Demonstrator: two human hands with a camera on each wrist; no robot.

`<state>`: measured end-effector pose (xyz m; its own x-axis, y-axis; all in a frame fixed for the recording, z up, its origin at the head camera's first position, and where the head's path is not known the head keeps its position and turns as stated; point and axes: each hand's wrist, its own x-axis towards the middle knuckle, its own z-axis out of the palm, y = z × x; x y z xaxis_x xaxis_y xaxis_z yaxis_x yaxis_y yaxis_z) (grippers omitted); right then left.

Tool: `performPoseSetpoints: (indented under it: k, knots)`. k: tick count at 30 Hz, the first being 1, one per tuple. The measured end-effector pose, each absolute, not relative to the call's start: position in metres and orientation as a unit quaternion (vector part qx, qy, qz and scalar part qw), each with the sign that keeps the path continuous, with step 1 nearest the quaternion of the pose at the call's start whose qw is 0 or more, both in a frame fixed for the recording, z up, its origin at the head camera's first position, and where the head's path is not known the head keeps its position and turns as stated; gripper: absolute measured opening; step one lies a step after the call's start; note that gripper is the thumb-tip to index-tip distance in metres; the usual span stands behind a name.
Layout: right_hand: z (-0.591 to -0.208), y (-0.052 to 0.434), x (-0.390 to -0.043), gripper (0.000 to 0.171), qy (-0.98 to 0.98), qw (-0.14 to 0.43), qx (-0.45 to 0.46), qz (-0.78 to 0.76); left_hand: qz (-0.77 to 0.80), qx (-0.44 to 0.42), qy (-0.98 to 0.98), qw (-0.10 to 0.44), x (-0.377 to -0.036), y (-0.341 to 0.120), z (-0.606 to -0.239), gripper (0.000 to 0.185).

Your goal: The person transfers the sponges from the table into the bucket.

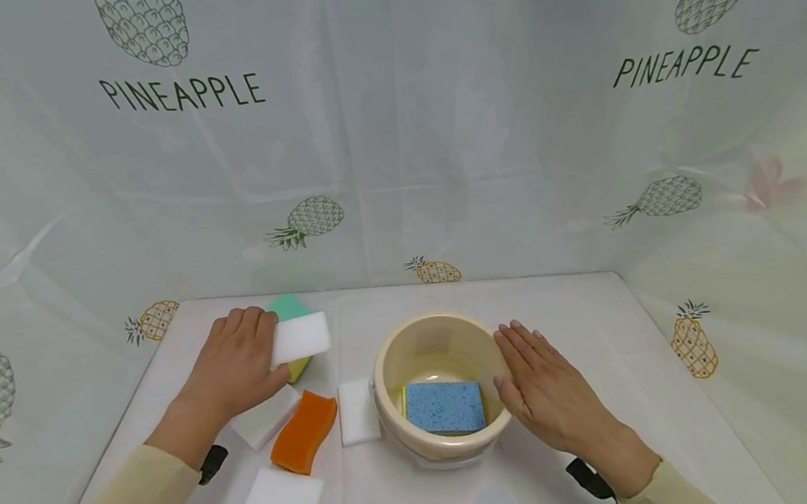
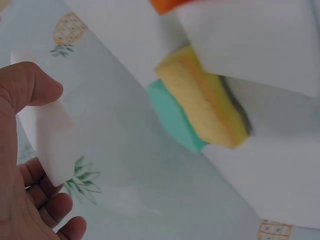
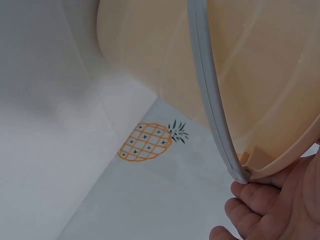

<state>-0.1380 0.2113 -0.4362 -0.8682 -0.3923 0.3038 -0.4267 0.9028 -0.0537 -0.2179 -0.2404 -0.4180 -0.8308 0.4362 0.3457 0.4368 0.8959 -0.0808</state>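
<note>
My left hand (image 1: 236, 369) pinches a white sponge block (image 1: 301, 338) between thumb and fingers, above the left part of the table. Below and behind that block show a green sponge (image 1: 287, 306) and a yellow sponge (image 1: 299, 367); in the left wrist view the yellow one has a dark layer and overlaps the green. At the table's middle stands a cream bucket (image 1: 446, 447), its grey handle (image 3: 207, 75) hanging down. A blue sponge (image 1: 443, 407) lies inside it, a yellow edge beside it. With fingers straight, my right hand (image 1: 553, 393) rests against the bucket's right rim.
Left of the bucket lie an orange wavy sponge (image 1: 305, 432) and several white blocks: one white block (image 1: 358, 413) close beside the bucket, another (image 1: 280, 500) nearer me. A pineapple-printed sheet (image 1: 497, 148) hangs behind the white table (image 1: 553, 301).
</note>
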Motion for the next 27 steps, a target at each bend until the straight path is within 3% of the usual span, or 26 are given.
performPoseSetpoints:
  k: [18, 27]
  knots:
    - [-0.436, 0.212, -0.139, 0.062, -0.967, 0.137, 0.208, 0.059, -0.066, -0.269, -0.943, 0.182, -0.198, -0.169, -0.378, 0.061]
    - [-0.436, 0.212, -0.138, 0.062, -0.963, 0.149, 0.216, 0.061, -0.085, -0.32, -0.934, 0.135, -0.19, -0.117, -0.363, 0.055]
